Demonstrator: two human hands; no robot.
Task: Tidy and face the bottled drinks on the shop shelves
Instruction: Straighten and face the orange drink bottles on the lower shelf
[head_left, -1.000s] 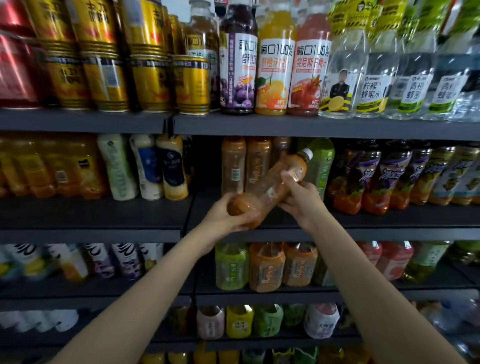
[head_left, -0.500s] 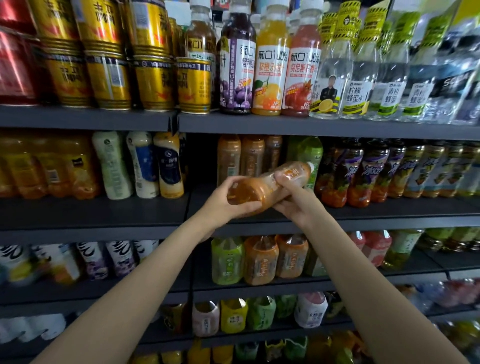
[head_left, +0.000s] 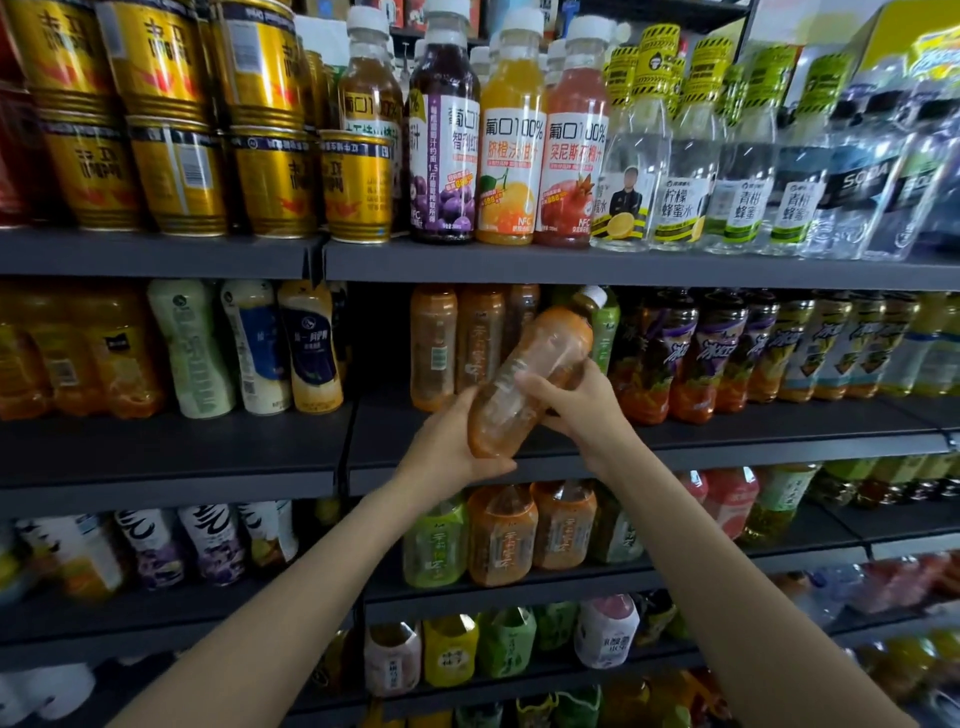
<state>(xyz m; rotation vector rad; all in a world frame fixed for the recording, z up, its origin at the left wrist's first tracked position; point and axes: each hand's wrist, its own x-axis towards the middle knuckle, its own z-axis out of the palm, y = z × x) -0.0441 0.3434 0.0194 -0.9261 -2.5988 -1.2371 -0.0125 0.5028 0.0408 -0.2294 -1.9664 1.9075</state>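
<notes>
Orange-brown tea fills the clear plastic bottle (head_left: 524, 384), which has a white cap at its upper right end and shows the pale back of its label toward the camera. It is tilted, cap up and to the right, held in the air in front of the second shelf (head_left: 519, 447), just above that shelf's front edge. The left hand (head_left: 452, 441) cups the bottle's base, fingers curled under and around it. The right hand (head_left: 576, 400) grips the bottle's middle from the right side, thumb lying across the front.

Compared with half a second ago, the bottle stands steeper: it lay nearly level then, and its cap end has risen. The printed orange side of the label has turned away.

Behind the bottle, three matching brown bottles (head_left: 470, 343) stand in a row on the second shelf, with a green bottle (head_left: 605, 332) just to their right. Dark-labelled bottles (head_left: 691, 353) fill the shelf further right. Gold cans (head_left: 270, 176) sit stacked on the top shelf at left, juice bottles (head_left: 511, 156) beside them.
</notes>
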